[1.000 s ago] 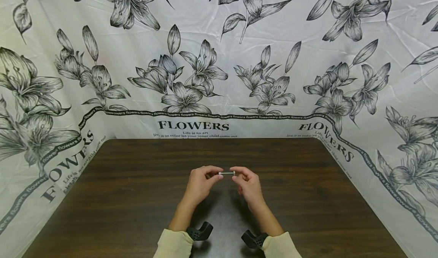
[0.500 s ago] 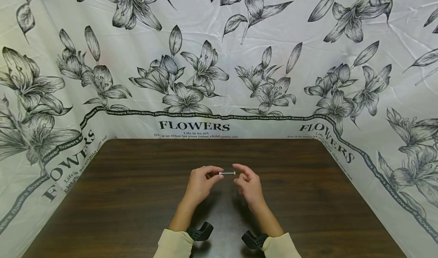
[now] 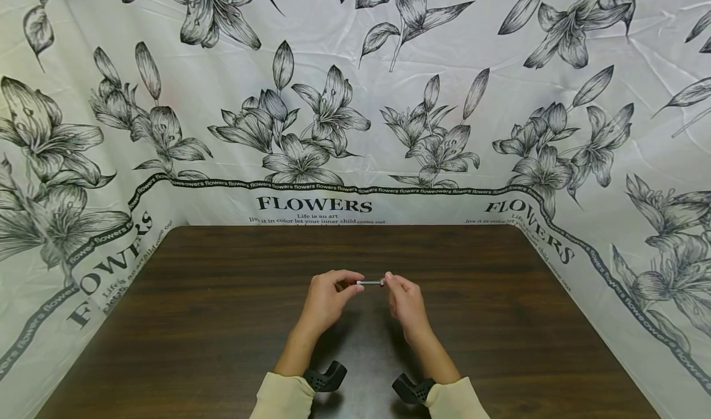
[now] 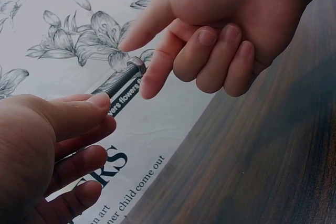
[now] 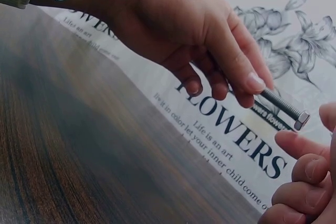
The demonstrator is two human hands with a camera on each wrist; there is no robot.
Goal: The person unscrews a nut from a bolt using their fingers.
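A threaded metal bolt (image 5: 281, 103) is held level above the table. My left hand (image 3: 324, 298) pinches one end between thumb and fingertips, which hide that end. At the other end sits a hex-shaped piece (image 4: 137, 65); whether it is a nut or the bolt's head I cannot tell. My right hand (image 3: 407, 305) is at this hex end, thumb and index finger reaching to either side of it. In the wrist views a gap shows between these two fingers, and the index finger lies close to the hex. The other right fingers are curled toward the palm.
Both hands are over a dark wood-grain table (image 3: 222, 320). Behind and beside it hangs a white cloth (image 3: 355, 129) printed with flowers and lettering. Each wrist wears a black camera mount, and light sleeves (image 3: 286, 394) cover the forearms.
The right thumb and index finger were at the bolt's hex end, spread wider half a second ago, and are now closer together at its tip. The left hand's grip looks the same.
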